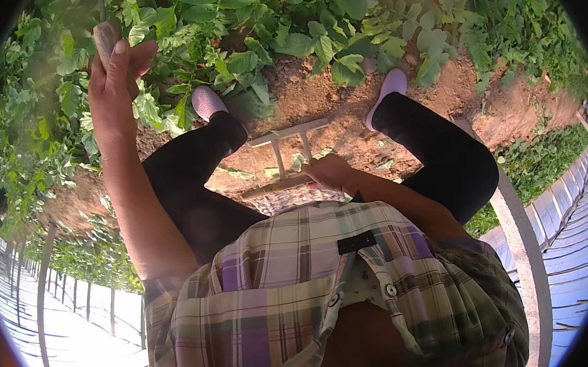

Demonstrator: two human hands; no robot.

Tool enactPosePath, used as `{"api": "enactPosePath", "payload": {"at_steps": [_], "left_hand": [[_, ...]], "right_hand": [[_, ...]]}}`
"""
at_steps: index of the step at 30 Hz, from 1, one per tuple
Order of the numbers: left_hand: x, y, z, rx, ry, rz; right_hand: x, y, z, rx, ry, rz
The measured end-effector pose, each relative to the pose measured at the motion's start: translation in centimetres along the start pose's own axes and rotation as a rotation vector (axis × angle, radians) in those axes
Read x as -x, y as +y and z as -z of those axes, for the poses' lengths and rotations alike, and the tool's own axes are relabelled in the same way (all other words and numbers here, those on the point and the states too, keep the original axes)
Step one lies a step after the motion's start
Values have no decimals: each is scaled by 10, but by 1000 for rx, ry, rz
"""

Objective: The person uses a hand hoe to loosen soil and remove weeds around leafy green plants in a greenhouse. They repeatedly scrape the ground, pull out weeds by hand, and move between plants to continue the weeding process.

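Observation:
My left hand [118, 78] is raised at the upper left, closed around the wooden handle [104, 41] of a hand tool. A thin metal shank runs up from that handle and leaves the picture at the top edge, so the tool's head is out of view. Between my legs, my right hand [326, 172] grips the frame of a small wooden stool [278, 159]. The stool's woven seat [275, 201] shows partly beneath my plaid shirt. Broad-leaved green plants [294, 40] grow in front of my feet and around my left hand.
My shoes [207, 102] stand apart on brown soil [314, 100] at the plants' edge. Loose leaves lie around the stool. A pale curved post [521, 249] rises behind me on the right. Thin poles [48, 282] and bright plastic sheeting [90, 346] line the left side.

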State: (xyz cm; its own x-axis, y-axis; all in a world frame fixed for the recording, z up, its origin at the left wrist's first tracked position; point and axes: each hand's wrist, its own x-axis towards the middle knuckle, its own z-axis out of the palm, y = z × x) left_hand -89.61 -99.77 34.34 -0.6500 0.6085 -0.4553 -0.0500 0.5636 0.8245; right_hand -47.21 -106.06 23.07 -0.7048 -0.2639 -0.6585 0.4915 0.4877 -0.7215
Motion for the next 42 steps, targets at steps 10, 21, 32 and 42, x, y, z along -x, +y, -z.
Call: {"api": "enactPosePath", "payload": {"at_steps": [10,21,32,42], "left_hand": [[16,33,38,107,10,-363],[59,-10,80,76,28,-508],[67,-22,113,218,160,-319],[20,-11,89,55,81,-264]], "right_hand": [[-8,24,-27,166,159,133],[-13,11,-32,442,135,103],[-33,50,-40,347,110,171],[-63,27,-8,447,-328,-48]]}}
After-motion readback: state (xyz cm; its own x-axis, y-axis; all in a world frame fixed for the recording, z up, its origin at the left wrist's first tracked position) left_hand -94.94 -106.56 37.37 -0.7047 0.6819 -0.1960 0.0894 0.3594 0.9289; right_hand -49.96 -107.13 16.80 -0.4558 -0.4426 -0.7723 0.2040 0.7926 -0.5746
